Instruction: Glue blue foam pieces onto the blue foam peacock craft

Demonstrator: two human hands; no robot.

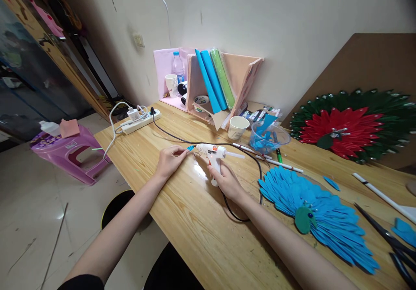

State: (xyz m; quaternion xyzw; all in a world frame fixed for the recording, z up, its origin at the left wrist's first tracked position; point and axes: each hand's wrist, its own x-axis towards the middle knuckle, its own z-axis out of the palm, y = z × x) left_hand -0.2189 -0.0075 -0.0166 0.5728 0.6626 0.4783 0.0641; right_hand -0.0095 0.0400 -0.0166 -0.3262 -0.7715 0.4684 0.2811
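Gripping the white glue gun by its handle, the right hand rests on the wooden worktop near the middle of the scene, its fingers curled shut around the grip; the gun's nozzle points left, toward a small blue piece that the left hand pinches between thumb and fingertips, the other fingers loosely folded; the blue piece sits just beside the nozzle tip, though whether they touch cannot be told; a black cord runs from the gun, loops near the right forearm and leads back far left to a white power strip lying by the worktop's far left edge; to the right of the hands lies a blue fan-shaped craft of layered petals with a green disc on it; beyond it, leaning against a brown board, stands a red and green fan-shaped craft; just past the gun stand a paper cup and a clear bowl holding blue pieces; farther back a pink holder carries blue and green rolls; black scissors lie at the near right; a purple stool stands on the floor at the left.
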